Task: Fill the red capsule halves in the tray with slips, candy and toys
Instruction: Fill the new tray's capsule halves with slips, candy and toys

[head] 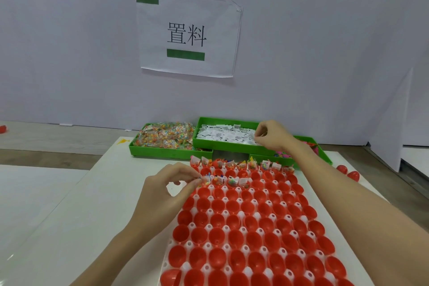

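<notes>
Head view is showing your left hand (173, 183) pinching a candy packet (201, 181) over the third row of the red capsule halves (243, 223), steadying it, while your right hand (270, 134) is pinching slips (222, 134) in the green bin (232, 147), readying the next fill.

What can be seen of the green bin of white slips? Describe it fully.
The green bin of white slips looks like plastic, shallow and rectangular, heaped with small printed paper slips. It sits raised, overlapping the candy bin on its left. The right hand reaches into its right end, fingers curled down at the slips.
</notes>
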### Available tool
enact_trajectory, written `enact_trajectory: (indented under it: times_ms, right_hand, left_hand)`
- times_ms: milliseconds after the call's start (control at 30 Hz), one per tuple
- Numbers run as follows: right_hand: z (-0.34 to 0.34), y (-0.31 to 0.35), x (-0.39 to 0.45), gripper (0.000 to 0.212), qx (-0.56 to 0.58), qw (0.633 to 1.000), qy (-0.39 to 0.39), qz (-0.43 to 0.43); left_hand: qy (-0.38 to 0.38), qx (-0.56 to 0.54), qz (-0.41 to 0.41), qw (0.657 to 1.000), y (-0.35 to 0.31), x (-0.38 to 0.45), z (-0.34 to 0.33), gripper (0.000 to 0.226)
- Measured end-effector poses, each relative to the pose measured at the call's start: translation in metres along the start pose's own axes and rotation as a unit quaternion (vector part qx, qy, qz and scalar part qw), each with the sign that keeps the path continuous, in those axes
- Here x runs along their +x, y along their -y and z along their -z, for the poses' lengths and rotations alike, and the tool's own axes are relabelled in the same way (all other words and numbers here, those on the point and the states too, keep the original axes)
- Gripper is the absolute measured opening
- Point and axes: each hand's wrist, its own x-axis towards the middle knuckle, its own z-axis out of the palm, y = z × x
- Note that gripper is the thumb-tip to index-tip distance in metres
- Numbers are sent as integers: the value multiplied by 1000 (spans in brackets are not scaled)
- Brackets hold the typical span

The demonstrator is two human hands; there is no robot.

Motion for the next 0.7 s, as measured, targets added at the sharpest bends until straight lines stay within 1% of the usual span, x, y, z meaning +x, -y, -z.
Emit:
enact_trajectory:
  times_ms: [100, 167, 233, 333, 433, 500, 567, 700]
  right_hand:
    - [1, 5, -19, 8, 85, 993, -77, 22]
    - [2, 15, -40, 9, 129, 987, -91, 44]
    - [2, 27, -70, 10, 160, 982, -76, 65]
    - [-5, 45, -120, 9, 196, 975, -40, 101]
    - [-22, 61, -164, 6, 232, 962, 5, 143]
    - [-31, 67, -184, 5, 237, 958, 30, 157]
    - [-37, 70, -195, 4, 244, 954, 49, 164]
    - [-29, 70, -203, 7, 267, 947, 79, 163]
  left_hand:
    - [-3, -12, 18, 1000, -3, 1, 1, 8]
    - [-3, -43, 44, 998, -7, 3, 1, 5]
    - [10, -79, 68, 995, -11, 3, 0, 8]
    - [42, -139, 87, 986, -16, 0, -4, 5]
    - [74, -211, 96, 970, -23, -4, -7, 9]
    - [98, -249, 98, 958, -27, -7, -9, 11]
    - [109, -257, 95, 956, -30, -9, -9, 11]
    - [107, -233, 97, 962, -34, -10, -8, 14]
